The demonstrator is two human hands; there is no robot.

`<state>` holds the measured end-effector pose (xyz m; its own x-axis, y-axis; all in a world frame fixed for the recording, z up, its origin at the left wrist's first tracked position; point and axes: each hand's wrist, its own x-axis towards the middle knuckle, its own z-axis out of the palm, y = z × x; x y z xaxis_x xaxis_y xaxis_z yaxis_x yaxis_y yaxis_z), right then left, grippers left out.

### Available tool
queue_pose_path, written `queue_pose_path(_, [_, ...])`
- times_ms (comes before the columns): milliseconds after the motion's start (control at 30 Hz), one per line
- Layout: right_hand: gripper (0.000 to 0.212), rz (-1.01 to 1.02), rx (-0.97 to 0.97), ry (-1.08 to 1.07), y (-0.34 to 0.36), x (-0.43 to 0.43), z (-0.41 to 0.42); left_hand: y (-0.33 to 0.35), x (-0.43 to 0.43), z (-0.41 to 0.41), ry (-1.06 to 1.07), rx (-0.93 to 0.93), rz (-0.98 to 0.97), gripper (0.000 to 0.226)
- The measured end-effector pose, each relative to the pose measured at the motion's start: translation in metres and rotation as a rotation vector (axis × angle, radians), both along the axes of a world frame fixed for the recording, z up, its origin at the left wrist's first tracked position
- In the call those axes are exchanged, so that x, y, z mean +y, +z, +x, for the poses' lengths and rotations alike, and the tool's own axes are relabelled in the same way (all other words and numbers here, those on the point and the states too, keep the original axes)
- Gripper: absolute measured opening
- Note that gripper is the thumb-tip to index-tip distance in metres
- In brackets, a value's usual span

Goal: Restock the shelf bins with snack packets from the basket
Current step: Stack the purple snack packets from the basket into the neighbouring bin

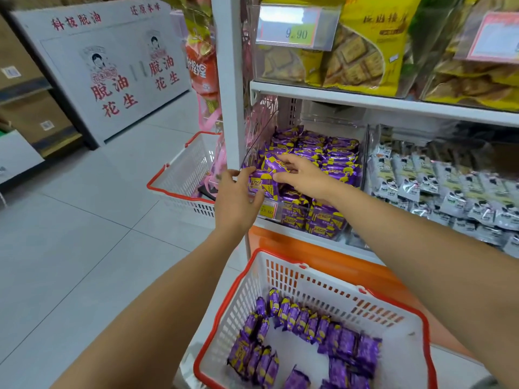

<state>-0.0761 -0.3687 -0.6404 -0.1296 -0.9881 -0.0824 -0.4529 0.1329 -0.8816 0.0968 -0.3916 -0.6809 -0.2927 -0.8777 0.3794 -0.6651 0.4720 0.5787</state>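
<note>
While my left hand (238, 197) grips a purple packet (262, 184) at the bin (259, 136) front edge, my flat right hand (303, 175) seemingly steadies the pile (323, 148).

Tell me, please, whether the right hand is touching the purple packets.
Touching. The head view shows the right hand with its fingers laid on the purple packets.

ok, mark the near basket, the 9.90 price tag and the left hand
near basket (314, 284): head view, white far wall.
9.90 price tag (295, 30): head view, on the printed digits.
left hand (236, 203): head view, back of the hand.
</note>
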Motion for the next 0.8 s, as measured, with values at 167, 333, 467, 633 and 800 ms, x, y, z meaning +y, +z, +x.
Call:
queue_pose_path(167, [0.054,-0.095,0.074,-0.069,-0.004,-0.002,0.002,0.003,-0.002,-0.003,0.049,-0.110,-0.099,0.056])
queue_pose_path(333, [0.052,-0.168,0.082,-0.104,-0.005,-0.004,0.007,0.005,-0.006,-0.012,0.006,-0.215,-0.232,0.054])
queue_pose_path(467, [0.044,-0.188,0.058,-0.121,0.002,-0.001,-0.006,0.012,-0.011,-0.019,0.001,-0.268,-0.202,0.043])
queue_pose_path(633, [0.038,-0.256,0.153,-0.197,0.007,0.010,-0.018,0.017,-0.011,-0.026,0.002,-0.386,-0.190,0.040])
queue_pose_path(800, [0.039,-0.233,0.217,-0.210,-0.003,0.014,-0.020,0.024,-0.012,-0.028,-0.017,-0.399,-0.125,0.038])
